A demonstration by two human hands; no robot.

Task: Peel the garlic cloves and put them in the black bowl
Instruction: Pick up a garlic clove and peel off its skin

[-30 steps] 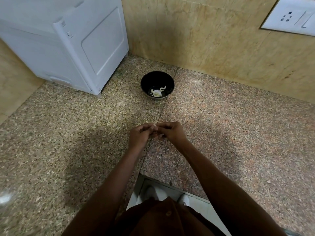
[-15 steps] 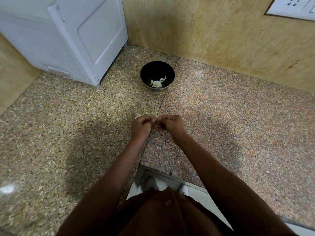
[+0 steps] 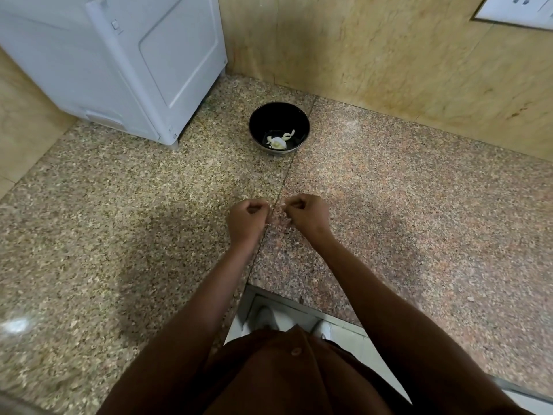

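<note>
Because both hands are curled into loose fists just above the speckled stone surface (image 3: 119, 235), what they hold is mostly hidden, and that is where the risk sits. On the left, the left hand (image 3: 247, 218) has its fingers (image 3: 254, 208) drawn together; whether they pinch a clove, a scrap of skin or nothing I cannot tell, though a pale fleck shows at its inner edge. Just across a narrow gap, the right hand (image 3: 308, 215) has its fingers (image 3: 294, 205) curled together too, with something small and pale perhaps between the tips, too small to name. If a clove is being pulled apart between them, it could slip free and drop onto the stone, or fall over the near edge to the floor below. Loose skin could also scatter and be hard to spot on the mottled stone.

Beyond the hands and well apart from them, the black bowl (image 3: 260, 121) stands upright near the wall. It holds a few pale pieces (image 3: 278, 142), seemingly peeled garlic, low on its near side. Carrying a clove that far risks a drop short of the rim.
</note>
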